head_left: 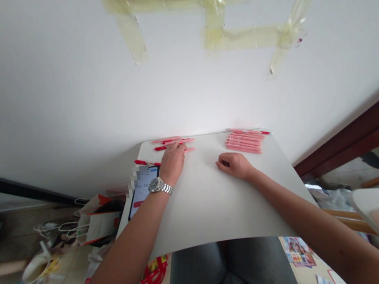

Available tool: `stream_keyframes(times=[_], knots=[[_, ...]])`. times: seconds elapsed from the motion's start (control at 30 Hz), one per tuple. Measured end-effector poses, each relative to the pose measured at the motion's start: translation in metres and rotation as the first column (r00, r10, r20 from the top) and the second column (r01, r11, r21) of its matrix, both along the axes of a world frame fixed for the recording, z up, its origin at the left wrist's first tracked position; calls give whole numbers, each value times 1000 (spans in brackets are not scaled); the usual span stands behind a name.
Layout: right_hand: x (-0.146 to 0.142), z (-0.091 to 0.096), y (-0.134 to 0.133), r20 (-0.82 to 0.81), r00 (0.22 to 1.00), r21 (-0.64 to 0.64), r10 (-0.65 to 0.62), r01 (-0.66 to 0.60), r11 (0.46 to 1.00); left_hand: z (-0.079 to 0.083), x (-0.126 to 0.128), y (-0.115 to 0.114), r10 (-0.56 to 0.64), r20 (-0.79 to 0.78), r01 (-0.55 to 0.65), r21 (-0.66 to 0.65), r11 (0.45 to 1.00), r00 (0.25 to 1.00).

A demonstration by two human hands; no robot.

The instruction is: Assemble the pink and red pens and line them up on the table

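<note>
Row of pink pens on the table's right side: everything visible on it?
The pink pens look slim and plastic, lying flat side by side, slightly slanted, on the white table near its far right corner. A red-ended pen juts rightward at the back. The right hand sits nearer, apparently not touching. Markings are too small to read.

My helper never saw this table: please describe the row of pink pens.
On the white table, look toward the wall, beyond the right hand. The row of pink pens lies tightly side by side, unlike the scattered pens at left.
</note>
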State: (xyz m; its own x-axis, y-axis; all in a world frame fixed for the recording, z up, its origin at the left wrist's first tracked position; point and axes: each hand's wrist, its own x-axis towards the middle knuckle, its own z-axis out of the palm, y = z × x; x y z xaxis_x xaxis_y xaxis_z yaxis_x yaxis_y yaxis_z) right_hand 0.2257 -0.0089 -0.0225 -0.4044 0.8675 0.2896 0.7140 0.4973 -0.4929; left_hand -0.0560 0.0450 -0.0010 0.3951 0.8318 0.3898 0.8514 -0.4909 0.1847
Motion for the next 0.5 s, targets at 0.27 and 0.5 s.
stream_keyframes(times=[0.27, 0.5], knots=[[0, 0, 1, 7, 1000, -5, 0, 0, 1000, 11, 5, -4, -66, 141, 69, -15, 997, 988], [0, 0, 0, -10, 1000, -6, 3, -3, 1000, 27, 20, -13, -116, 447, 175, -94, 980, 887]])
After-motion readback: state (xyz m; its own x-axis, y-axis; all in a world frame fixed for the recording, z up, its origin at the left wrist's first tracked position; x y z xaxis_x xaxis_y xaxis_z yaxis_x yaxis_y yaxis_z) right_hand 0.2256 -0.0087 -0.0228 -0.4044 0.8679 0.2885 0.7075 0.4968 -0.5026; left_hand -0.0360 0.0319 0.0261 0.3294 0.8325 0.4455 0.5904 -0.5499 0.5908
